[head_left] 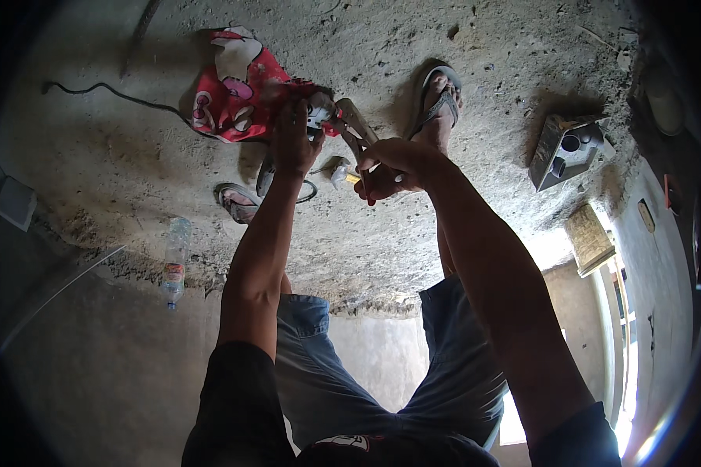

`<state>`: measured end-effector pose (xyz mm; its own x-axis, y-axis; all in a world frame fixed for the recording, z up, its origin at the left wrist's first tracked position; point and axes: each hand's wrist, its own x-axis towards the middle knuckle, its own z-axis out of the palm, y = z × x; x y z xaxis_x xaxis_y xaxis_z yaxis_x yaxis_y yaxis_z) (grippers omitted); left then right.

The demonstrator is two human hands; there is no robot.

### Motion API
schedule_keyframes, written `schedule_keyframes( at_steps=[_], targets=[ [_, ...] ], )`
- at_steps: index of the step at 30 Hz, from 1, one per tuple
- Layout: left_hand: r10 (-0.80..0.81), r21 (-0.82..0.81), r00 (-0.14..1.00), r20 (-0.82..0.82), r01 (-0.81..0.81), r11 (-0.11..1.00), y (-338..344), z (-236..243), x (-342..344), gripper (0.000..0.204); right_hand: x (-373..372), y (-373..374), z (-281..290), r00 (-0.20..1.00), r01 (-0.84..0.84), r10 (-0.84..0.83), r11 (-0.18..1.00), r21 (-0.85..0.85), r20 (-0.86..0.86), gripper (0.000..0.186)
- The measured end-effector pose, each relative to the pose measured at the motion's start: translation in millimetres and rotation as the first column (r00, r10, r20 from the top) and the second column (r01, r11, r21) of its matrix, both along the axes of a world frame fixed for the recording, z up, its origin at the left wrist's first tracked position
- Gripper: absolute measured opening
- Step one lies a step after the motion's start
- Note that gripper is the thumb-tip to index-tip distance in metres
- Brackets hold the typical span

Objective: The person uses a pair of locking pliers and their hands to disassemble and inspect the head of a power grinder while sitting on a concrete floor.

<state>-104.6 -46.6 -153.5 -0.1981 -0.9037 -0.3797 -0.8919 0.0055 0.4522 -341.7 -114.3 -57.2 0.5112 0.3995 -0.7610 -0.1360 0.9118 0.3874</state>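
My left hand is closed around a corded power tool with a grey metal head, perhaps an angle grinder. A red patterned cloth lies bunched against the tool and hides its rear body. In my right hand is a pair of metal pliers, gripped by the handles. The jaws of the pliers meet the tool's head at a small red part; the exact contact is too small to make out. Just below the pliers, a hammer with a yellow handle rests on the ground, partly covered by my right hand.
A black cord runs left from the cloth over the rough dirt floor. My sandalled feet stand on both sides. Toward the right sits a square grey panel with dark pipe-like pieces. A clear plastic bottle lies at left.
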Motion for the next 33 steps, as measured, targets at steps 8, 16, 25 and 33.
schedule_keyframes(
  at_steps=[8, 16, 25, 33],
  targets=[
    [-0.029, 0.002, 1.000, 0.002, 0.029, 1.000, 3.1, -4.3, 1.4, 0.077, 0.7, 8.0, -2.7, 0.997, 0.024, -0.007, 0.972, -0.234, 0.073, 0.033],
    [0.027, 0.037, 1.000, -0.014, -0.026, 0.999, -1.1, -0.5, -2.1, 0.071, 12.6, 3.6, 12.2, 0.995, 0.057, -0.058, 0.998, -0.013, -0.083, 0.031],
    [0.030, 0.038, 0.999, -0.029, -0.029, 0.999, -1.2, 1.5, -0.7, 0.071, 16.3, 1.6, 8.1, 0.996, 0.019, -0.016, 0.999, 0.033, -0.091, 0.027],
    [0.027, -0.015, 0.999, -0.037, -0.027, 1.000, 1.5, -3.6, -0.9, 0.074, 8.8, -0.8, -2.8, 0.992, 0.104, -0.100, 0.993, 0.050, -0.079, 0.030]
  ],
)
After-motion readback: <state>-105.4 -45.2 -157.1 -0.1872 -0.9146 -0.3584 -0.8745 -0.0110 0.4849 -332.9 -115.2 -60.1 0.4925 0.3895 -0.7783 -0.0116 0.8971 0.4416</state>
